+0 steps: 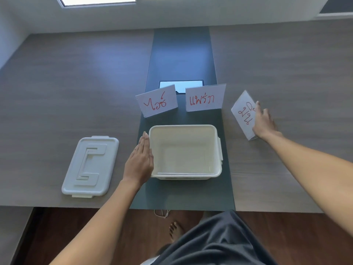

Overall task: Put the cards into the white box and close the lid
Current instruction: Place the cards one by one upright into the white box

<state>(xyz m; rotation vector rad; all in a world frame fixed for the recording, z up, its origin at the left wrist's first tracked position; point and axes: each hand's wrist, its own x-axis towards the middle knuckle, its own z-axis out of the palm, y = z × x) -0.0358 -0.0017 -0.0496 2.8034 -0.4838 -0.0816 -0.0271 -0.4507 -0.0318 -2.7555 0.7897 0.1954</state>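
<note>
The white box (218,150) stands open near the table's front edge, on the dark centre strip; something thin and flat lies on its bottom. My left hand (140,161) lies flat against the box's left wall, fingers together. Behind the box stand two folded white cards with red writing, the left card (157,101) and the middle card (205,98). A third card (243,113) stands turned at the right, and my right hand (264,121) grips its right side. The white lid (90,166) lies flat to the left of the box.
The wooden table (76,83) has a dark centre strip (181,58) with a shiny rectangular panel (181,85) just behind the cards. The front edge of the table is close to me; my bare foot and the floor show below it.
</note>
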